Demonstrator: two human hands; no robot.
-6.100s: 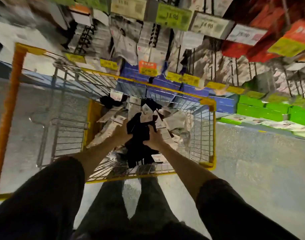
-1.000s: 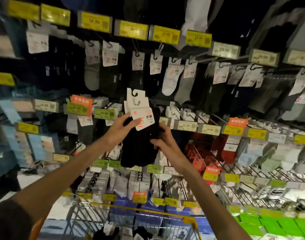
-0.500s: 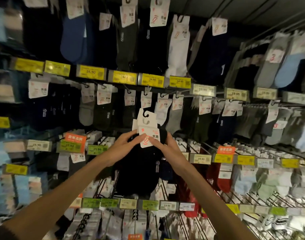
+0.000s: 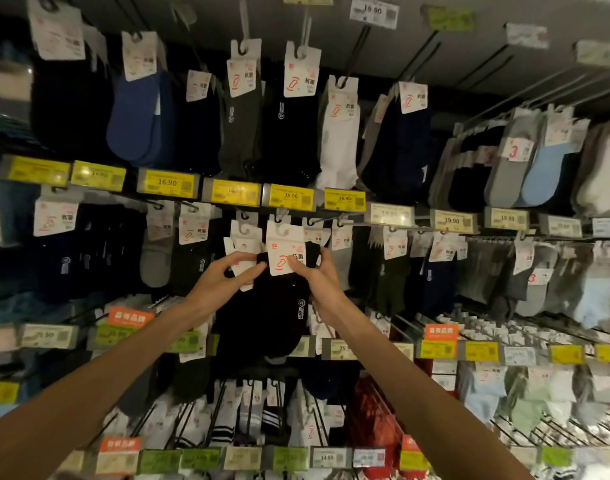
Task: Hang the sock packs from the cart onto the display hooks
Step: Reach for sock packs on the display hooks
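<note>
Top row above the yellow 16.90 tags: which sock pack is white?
The white pack above the rightmost yellow tag, between a black pack and a navy pack.

light dim | grey back panel [image 4: 272,19] | yellow price labels [image 4: 167,183]

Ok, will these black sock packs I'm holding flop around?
Probably floppy: the black sock packs hang limp below the left hand and right hand. Their card header looks stiffer, likely steerable. Probably light; pinches hold them.
</note>
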